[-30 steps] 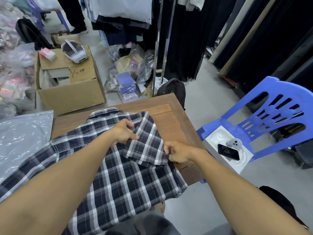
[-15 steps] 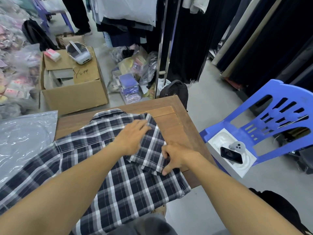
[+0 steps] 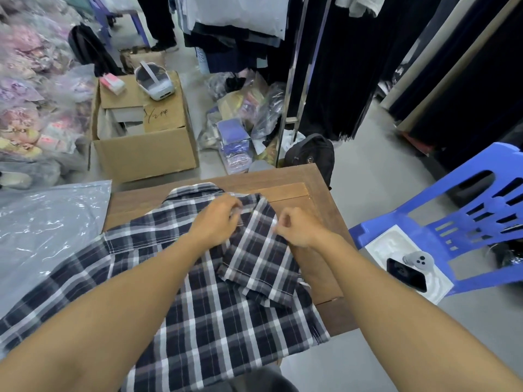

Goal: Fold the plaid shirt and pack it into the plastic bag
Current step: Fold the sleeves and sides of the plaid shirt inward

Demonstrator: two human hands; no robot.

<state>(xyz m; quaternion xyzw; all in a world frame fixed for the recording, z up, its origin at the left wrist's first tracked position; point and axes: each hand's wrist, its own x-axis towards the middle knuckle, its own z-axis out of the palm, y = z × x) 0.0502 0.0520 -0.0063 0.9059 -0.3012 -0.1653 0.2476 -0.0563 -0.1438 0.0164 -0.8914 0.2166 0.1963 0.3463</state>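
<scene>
A dark blue and white plaid shirt (image 3: 215, 301) lies spread on the wooden table (image 3: 317, 205), collar at the far side. Its right sleeve (image 3: 260, 261) is folded inward over the body. My left hand (image 3: 218, 219) rests on the shirt near the shoulder and pinches the fabric there. My right hand (image 3: 297, 227) is curled at the folded sleeve's outer edge, its fingertips on the cloth. A clear plastic bag (image 3: 48, 230) lies flat to the left of the table, partly under the shirt's other sleeve.
A blue plastic chair (image 3: 464, 230) stands right of the table with a white tray, a phone (image 3: 406, 274) and a controller on its seat. Beyond the table sit an open cardboard box (image 3: 147, 145), bagged goods, a black backpack (image 3: 311, 154) and racks of hanging clothes.
Both hands have slid up the folded sleeve toward the shoulder. My left hand went from flat to pinching, and my right hand moved from the sleeve's hem to its upper edge.
</scene>
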